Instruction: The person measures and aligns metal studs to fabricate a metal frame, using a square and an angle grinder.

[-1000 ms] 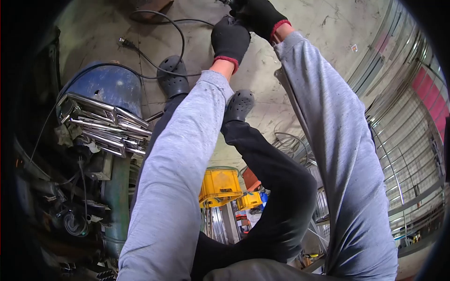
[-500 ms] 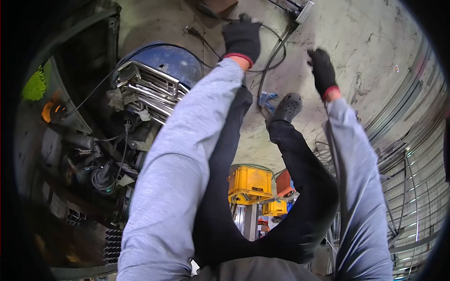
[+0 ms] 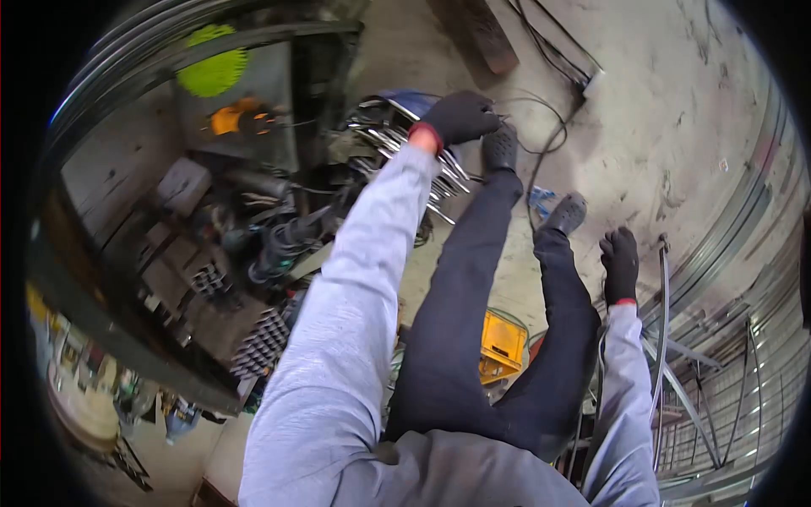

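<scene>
My left hand [image 3: 460, 118], in a black glove with a red cuff, is closed beside the toe of a dark clog [image 3: 500, 148]. What it holds, if anything, is too small to make out; a thin black cable [image 3: 562, 135] runs on the floor to its right. Below it lies a heap of shiny metal tubes [image 3: 401, 144] on something blue. My right hand [image 3: 621, 260], gloved the same way, has its fingers curled in, with nothing visible in them. It hangs over the floor, left of an upright metal bar [image 3: 663, 313].
A rusty brown beam [image 3: 477, 38] lies at the top. Left are a green toothed disc [image 3: 213, 61], an orange tool [image 3: 235, 117] and stacked square tubes [image 3: 262, 342]. A yellow crate [image 3: 503, 345] is behind my legs, and long metal rods [image 3: 743, 253] lie right.
The view has swung, showing more of the left side. My left hand is now over the tubes' right edge near the clog. My right hand is lower, its fingers more curled.
</scene>
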Motion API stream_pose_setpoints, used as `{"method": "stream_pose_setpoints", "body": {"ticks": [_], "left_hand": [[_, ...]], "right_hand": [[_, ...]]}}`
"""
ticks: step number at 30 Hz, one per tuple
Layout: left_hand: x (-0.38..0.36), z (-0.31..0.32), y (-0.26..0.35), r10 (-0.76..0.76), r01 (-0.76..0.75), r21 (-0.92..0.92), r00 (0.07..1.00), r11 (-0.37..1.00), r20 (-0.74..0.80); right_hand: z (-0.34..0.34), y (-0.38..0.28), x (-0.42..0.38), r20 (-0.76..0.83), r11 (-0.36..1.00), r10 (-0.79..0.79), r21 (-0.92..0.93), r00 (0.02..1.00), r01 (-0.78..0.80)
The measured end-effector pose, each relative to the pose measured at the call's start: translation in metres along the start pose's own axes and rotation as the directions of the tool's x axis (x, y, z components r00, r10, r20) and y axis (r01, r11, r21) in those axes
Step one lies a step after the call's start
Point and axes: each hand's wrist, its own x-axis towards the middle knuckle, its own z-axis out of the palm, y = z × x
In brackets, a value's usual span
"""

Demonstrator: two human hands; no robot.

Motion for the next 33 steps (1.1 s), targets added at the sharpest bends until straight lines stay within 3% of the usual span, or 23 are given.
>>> {"method": "stream_pose_setpoints", "body": {"ticks": [2, 3, 4, 5, 6, 7, 9, 10, 11, 12, 14, 15, 17, 19, 22, 23, 25, 26, 28, 29, 30, 31, 33], "left_hand": [[-0.067, -0.044, 0.027, -0.042, 0.019, -0.115, 0.979, 0.993, -0.200], [-0.092, -0.041, -0.001, 0.133, -0.123, 0.052, 0.871, 0.991, -0.472], [-0.130, -0.057, -0.008, 0.391, -0.235, 0.353, 0.783, 0.906, -0.483], [-0.175, -0.076, 0.019, -0.104, -0.054, -0.318, 0.882, 0.946, -0.459], [-0.220, -0.096, 0.048, -0.573, 0.029, -0.857, 0.756, 0.514, -0.317], [-0.254, -0.107, 0.050, -0.587, -0.122, -0.884, 0.705, 0.452, -0.397], [-0.307, -0.121, 0.042, -0.719, -0.260, -0.832, 0.419, 0.490, -0.554], [-0.344, -0.137, 0.016, -0.759, -0.345, -0.913, 0.527, 0.219, -0.382], [-0.366, -0.155, 0.025, -0.795, -0.429, -0.874, 0.437, 0.228, -0.422], [-0.382, -0.174, 0.023, -0.788, -0.446, -0.865, 0.436, 0.230, -0.435], [-0.419, -0.207, 0.010, -0.838, -0.565, -0.747, 0.167, 0.350, -0.519], [-0.428, -0.221, -0.007, -0.834, -0.578, -0.737, 0.166, 0.350, -0.526], [-0.427, -0.239, -0.052, -0.899, -0.748, -0.602, 0.018, 0.279, -0.438], [-0.410, -0.234, -0.086, -0.954, -0.722, -0.653, -0.034, 0.229, -0.297], [-0.361, -0.211, -0.087, -0.981, -0.279, -0.943, 0.024, 0.180, -0.194], [-0.337, -0.204, -0.076, -0.977, -0.094, -0.973, 0.028, 0.209, -0.212], [-0.282, -0.186, -0.045, -0.912, 0.286, -0.873, 0.011, 0.395, -0.410], [-0.254, -0.175, -0.023, -0.841, 0.329, -0.779, 0.113, 0.534, -0.529], [-0.213, -0.143, 0.019, -0.509, -0.013, -0.635, 0.585, 0.773, -0.632], [-0.221, -0.138, 0.075, -0.288, 0.069, -0.347, 0.718, 0.935, -0.634], [-0.212, -0.123, 0.095, -0.032, -0.057, -0.150, 0.844, 0.987, -0.535], [-0.237, -0.121, 0.164, -0.034, -0.066, -0.250, 0.927, 0.966, -0.374], [-0.228, -0.082, 0.179, 0.222, -0.261, -0.311, 0.963, 0.914, -0.155]], "right_hand": [[0.006, -0.020, -0.042, -0.071, 0.995, -0.019, -0.103, 0.997, 0.012], [-0.010, -0.001, -0.045, -0.015, 0.957, -0.174, -0.240, 0.985, 0.166], [-0.003, -0.024, -0.072, -0.061, 1.000, 0.003, -0.025, 0.998, -0.005], [-0.006, -0.029, -0.089, -0.024, 1.000, 0.008, 0.008, 1.000, -0.008], [-0.012, -0.030, -0.105, 0.008, 0.999, 0.009, 0.039, 1.000, -0.010], [-0.019, -0.028, -0.125, 0.014, 0.999, -0.001, 0.035, 1.000, 0.000], [-0.023, -0.033, -0.154, 0.000, 0.976, -0.096, -0.196, 0.995, 0.094], [-0.020, -0.043, -0.175, -0.017, 0.975, -0.121, -0.190, 0.992, 0.116], [-0.011, -0.057, -0.198, -0.079, 0.986, -0.106, -0.135, 0.991, 0.095], [-0.004, -0.068, -0.217, -0.138, 0.994, -0.085, -0.076, 0.987, 0.075], [-0.008, -0.076, -0.240, -0.116, 0.995, -0.086, -0.059, 0.990, 0.079], [-0.013, -0.077, -0.247, -0.099, 0.997, -0.071, -0.045, 0.992, 0.067], [-0.028, -0.072, -0.255, -0.040, 0.997, -0.064, -0.033, 0.997, 0.063], [-0.027, -0.079, -0.277, -0.010, 0.998, -0.058, -0.032, 0.998, 0.058], [-0.013, -0.085, -0.307, -0.130, 0.998, -0.058, 0.033, 0.990, 0.062], [-0.026, -0.079, -0.305, -0.067, 0.999, -0.035, 0.006, 0.997, 0.035], [-0.019, -0.072, -0.321, -0.143, 0.992, -0.130, -0.012, 0.981, 0.130], [-0.018, -0.068, -0.330, -0.165, 0.989, -0.148, -0.016, 0.975, 0.147], [-0.004, -0.058, -0.348, -0.269, 0.988, -0.117, 0.069, 0.956, 0.140], [-0.020, -0.023, -0.333, -0.210, 0.973, -0.211, 0.042, 0.955, 0.225], [-0.012, -0.020, -0.353, -0.243, 0.972, -0.221, 0.022, 0.945, 0.233], [-0.003, -0.020, -0.373, -0.276, 0.971, -0.229, 0.002, 0.933, 0.239], [-0.012, 0.048, -0.355, -0.185, 0.692, -0.659, -0.530, 0.729, 0.491]]}}
